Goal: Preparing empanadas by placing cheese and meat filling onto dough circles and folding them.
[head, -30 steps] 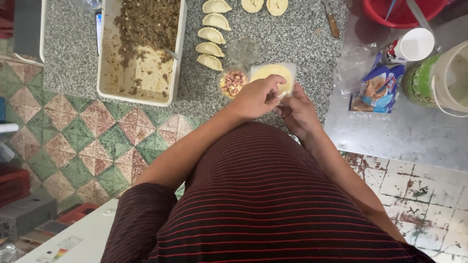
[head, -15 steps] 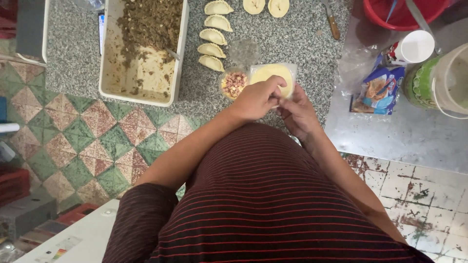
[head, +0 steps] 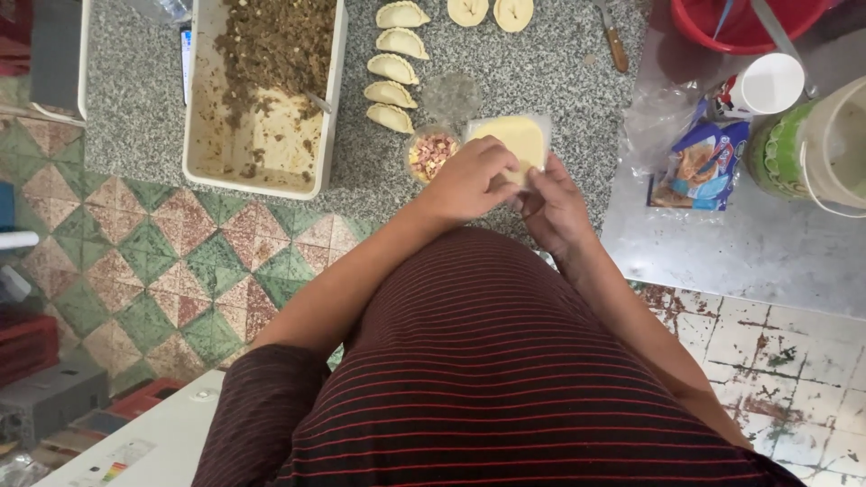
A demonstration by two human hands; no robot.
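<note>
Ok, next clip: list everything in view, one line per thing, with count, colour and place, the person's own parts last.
pale yellow dough sheet in clear wrap: one, at counter edge, under both hands
folded dough pastries: five in a column, pale, right of the tray; more along the top edge, cut off
white rectangular tray of brown minced filling: one, upper left
small clear cup of pink and yellow bits: one, left of the dough sheet
wooden-handled knife: one, top centre
red bucket: one, top right
white cup: one, right
blue snack packet: one, on the metal surface
left hand: on the dough sheet
right hand: fingers at the sheet's lower edge
</note>
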